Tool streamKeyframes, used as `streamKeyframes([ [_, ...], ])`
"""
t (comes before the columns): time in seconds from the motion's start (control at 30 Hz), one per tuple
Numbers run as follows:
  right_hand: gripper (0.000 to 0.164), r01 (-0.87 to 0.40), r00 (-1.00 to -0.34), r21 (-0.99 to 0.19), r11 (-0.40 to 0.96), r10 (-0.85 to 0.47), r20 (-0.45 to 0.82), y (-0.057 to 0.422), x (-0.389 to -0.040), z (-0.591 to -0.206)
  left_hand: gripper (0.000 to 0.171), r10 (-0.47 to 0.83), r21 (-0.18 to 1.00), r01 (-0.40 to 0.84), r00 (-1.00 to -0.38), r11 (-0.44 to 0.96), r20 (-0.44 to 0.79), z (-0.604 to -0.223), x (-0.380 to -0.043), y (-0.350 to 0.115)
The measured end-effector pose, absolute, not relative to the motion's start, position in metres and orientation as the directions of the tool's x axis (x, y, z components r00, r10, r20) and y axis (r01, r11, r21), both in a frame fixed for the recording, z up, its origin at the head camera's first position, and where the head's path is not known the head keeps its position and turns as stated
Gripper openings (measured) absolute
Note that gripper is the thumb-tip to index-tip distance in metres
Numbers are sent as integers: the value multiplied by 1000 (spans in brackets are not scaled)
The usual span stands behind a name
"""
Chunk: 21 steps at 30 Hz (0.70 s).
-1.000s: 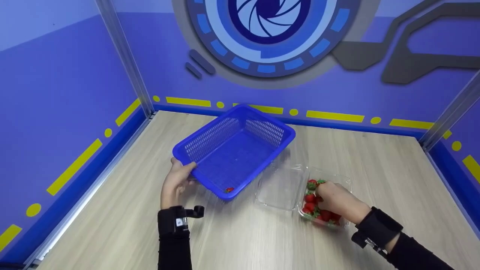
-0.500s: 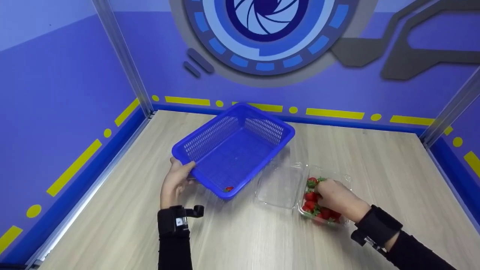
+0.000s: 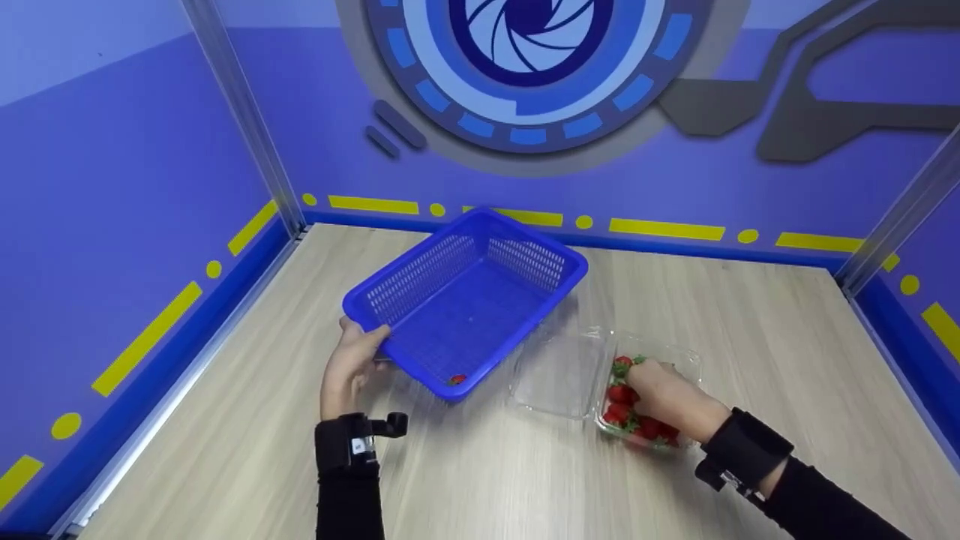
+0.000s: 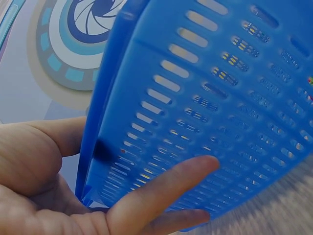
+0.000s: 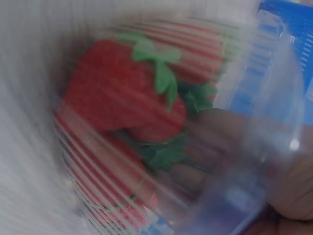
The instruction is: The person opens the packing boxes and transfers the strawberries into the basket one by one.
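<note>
My left hand grips the near left rim of a blue plastic basket, thumb over the rim and fingers against the slotted outer wall. The basket is tilted, and one strawberry lies in its near corner. My right hand reaches down into a clear plastic clamshell box holding several red strawberries with green leaves. In the right wrist view its fingers are among the strawberries, seen through the clear wall; I cannot tell whether they pinch one.
The clamshell's clear lid lies opened flat on the left of the box, close to the basket's right side. A wood-grain table lies beneath everything. Blue printed panels stand along its left, back and right sides.
The right hand has shifted slightly left and up within the box of strawberries. The left hand keeps its grip and the basket stays nearly still.
</note>
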State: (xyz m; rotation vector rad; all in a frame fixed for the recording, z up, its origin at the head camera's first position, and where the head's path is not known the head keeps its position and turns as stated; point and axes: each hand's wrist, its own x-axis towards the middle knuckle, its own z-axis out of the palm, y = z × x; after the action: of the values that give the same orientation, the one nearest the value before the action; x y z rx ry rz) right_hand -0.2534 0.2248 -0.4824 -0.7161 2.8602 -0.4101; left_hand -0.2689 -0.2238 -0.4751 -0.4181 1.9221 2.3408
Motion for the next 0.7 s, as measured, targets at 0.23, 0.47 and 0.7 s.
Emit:
streamKeyframes([
  [0.23,27,-358,-896,-391,848,-430,-112,226,-254,-481,101,-106,949,-230,-961,-215,-256,-476,-269,-225],
  [0.47,22,-429,-877,-377,821,-478,-42,232,-258,-469,103,-109,950,-238,-958,-204,-264,-476,-268,-224],
  [0.7,12,-419,-894,-394,818,-446,24,235,-261,-442,101,-112,953,-227,-961,-200,-253,-474,-268,-224],
])
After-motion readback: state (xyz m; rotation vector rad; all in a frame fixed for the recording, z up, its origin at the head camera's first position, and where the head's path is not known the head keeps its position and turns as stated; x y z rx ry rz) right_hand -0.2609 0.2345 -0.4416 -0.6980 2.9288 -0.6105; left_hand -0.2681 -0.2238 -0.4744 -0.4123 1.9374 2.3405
